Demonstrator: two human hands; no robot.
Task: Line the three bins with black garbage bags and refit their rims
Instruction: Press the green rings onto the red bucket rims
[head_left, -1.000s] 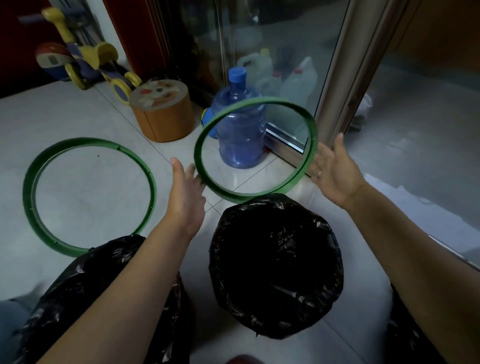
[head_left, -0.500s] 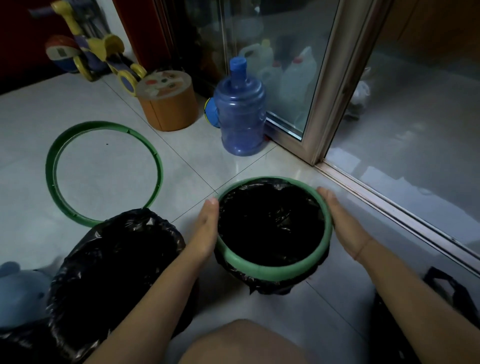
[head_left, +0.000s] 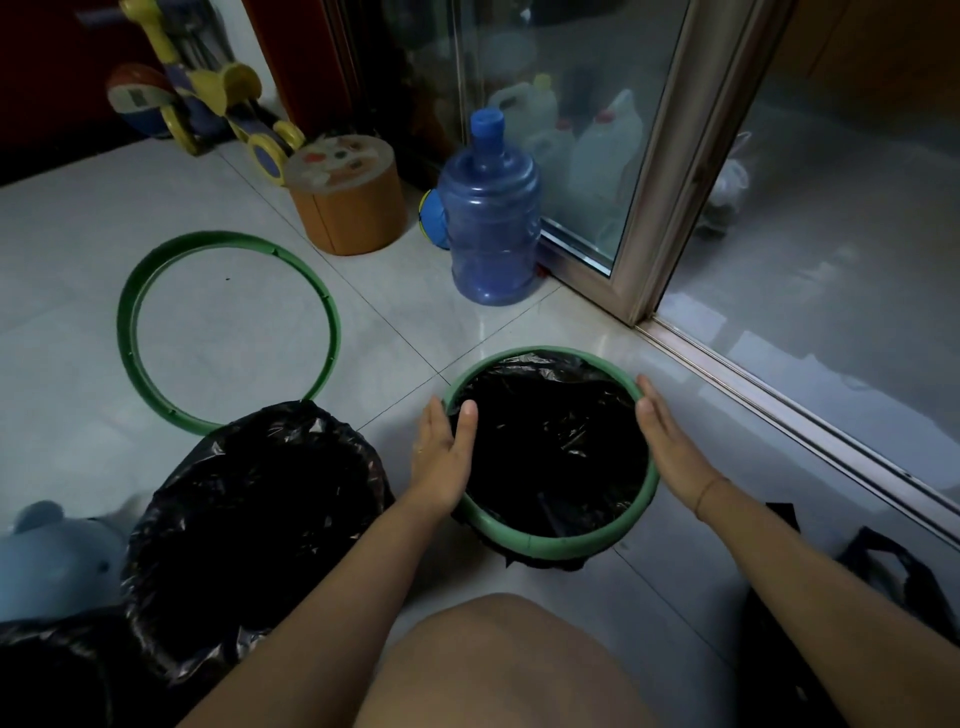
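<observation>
A bin lined with a black garbage bag (head_left: 550, 447) stands on the floor in front of me, with a green rim (head_left: 561, 545) sitting on its top. My left hand (head_left: 441, 457) holds the rim's left side, thumb inside and fingers outside. My right hand (head_left: 670, 452) presses flat against the rim's right side. A second bag-lined bin (head_left: 260, 499) stands to the left and carries no rim. Another green rim (head_left: 228, 332) lies flat on the tiles behind it. More black plastic (head_left: 47, 670) shows at the bottom left corner.
A blue water jug (head_left: 491, 218) and an orange round box (head_left: 348, 197) stand beyond the bins, with a toy scooter (head_left: 208, 114) behind. A sliding door frame (head_left: 670, 197) and its floor track run along the right. Loose black bags (head_left: 893, 571) lie at right. My knee (head_left: 498, 665) is below.
The green rim came down from the air onto the middle bin's top. Since then my left thumb has hooked inside it and both hands have settled on its sides.
</observation>
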